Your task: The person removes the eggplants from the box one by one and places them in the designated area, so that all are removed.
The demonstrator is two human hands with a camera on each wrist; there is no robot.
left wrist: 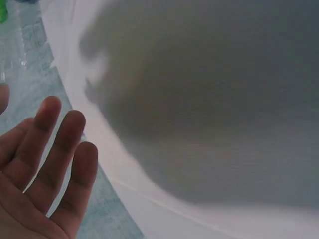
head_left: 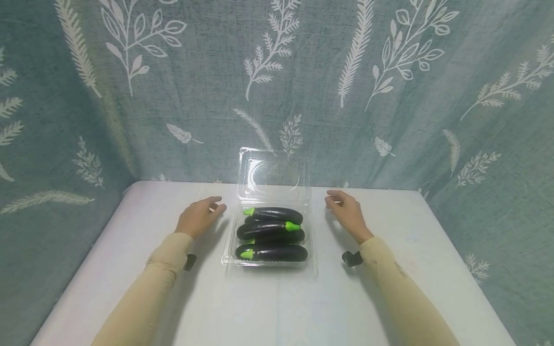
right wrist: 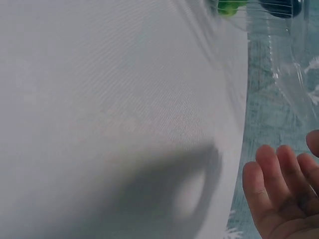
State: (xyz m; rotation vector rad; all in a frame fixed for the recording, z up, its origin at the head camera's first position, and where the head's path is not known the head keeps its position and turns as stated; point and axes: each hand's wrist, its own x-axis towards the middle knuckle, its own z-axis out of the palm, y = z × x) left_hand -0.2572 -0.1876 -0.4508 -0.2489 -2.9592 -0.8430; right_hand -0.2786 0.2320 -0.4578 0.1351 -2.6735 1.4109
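Clear box (head_left: 232,242), lid (head_left: 274,174) raised, eggplants (head_left: 265,229) inside

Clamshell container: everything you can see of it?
The clamshell container looks like thin clear plastic: a rectangular base and a lid, open along the far edge and standing up, with a curved outline on it. It sits on the white table, holding glossy dark eggplants with green caps. The left hand and right hand flank it, not touching.
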